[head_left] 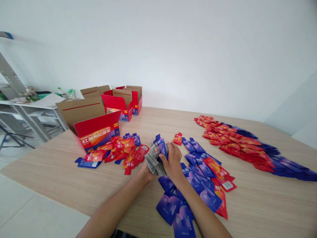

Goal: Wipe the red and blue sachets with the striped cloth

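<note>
My left hand [146,172] and my right hand [172,161] are closed together on a thick stack of flat sachets [155,158], silver edges showing, held just above a wooden table [260,205]. Loose blue and red sachets [198,178] lie spread under and to the right of my right forearm. A smaller heap of red and blue sachets [119,152] lies to the left of the stack, in front of an open red carton [92,127].
Two more open red cartons [123,100] stand at the back left. A long overlapping row of red and blue sachets [247,145] runs along the right side. A grey shelf unit [29,112] stands off the left edge, beyond the table.
</note>
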A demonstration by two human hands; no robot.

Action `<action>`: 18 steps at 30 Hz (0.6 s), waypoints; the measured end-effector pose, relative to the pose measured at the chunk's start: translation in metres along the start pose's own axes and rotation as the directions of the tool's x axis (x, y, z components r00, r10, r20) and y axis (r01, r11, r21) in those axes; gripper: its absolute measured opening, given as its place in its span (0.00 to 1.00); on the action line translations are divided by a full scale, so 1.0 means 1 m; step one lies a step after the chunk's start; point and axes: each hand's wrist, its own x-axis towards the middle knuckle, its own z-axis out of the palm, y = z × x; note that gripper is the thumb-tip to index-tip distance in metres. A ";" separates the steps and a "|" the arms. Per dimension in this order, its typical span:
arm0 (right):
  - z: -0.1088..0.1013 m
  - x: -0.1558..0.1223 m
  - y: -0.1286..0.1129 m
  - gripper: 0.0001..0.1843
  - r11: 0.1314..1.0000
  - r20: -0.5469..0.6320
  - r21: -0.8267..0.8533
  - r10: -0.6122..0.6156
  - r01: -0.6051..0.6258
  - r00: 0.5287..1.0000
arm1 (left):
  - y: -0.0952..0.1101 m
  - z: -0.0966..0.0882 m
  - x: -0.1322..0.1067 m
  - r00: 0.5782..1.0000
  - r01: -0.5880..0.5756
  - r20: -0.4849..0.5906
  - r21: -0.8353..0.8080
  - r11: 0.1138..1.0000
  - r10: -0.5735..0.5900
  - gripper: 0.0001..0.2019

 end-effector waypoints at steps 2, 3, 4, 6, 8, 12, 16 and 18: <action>0.001 0.004 0.009 0.30 0.998 0.029 0.028 0.052 -0.052 0.998 | 0.010 0.006 0.002 0.999 0.044 -0.027 -0.006 0.999 -0.045 0.11; -0.001 0.007 0.015 0.29 0.995 0.040 0.018 0.095 -0.096 0.995 | 0.016 0.010 0.003 0.999 0.027 -0.039 -0.018 0.999 -0.028 0.10; -0.004 0.011 0.021 0.28 0.989 0.045 -0.016 0.146 -0.145 0.988 | 0.025 0.013 0.003 0.999 -0.011 -0.043 -0.037 0.999 0.009 0.09; -0.015 0.019 0.035 0.26 0.958 0.056 -0.176 0.240 -0.227 0.969 | 0.044 0.017 0.003 0.992 -0.120 -0.049 -0.072 0.990 0.117 0.11; -0.029 0.025 0.050 0.25 0.863 0.103 -0.421 0.353 -0.281 0.930 | 0.063 0.019 0.002 0.975 -0.208 -0.090 -0.086 0.974 0.201 0.14; -0.051 0.025 0.077 0.27 0.666 0.226 -0.689 0.572 -0.286 0.788 | 0.088 0.018 0.001 0.916 -0.363 -0.215 -0.086 0.928 0.339 0.15; -0.058 0.022 0.091 0.27 0.673 0.324 -0.698 0.602 -0.245 0.730 | 0.087 0.018 0.000 0.893 -0.410 -0.244 -0.093 0.907 0.379 0.13; -0.058 0.022 0.091 0.23 0.680 0.346 -0.700 0.589 -0.218 0.730 | 0.079 0.017 0.001 0.900 -0.398 -0.239 -0.115 0.910 0.364 0.12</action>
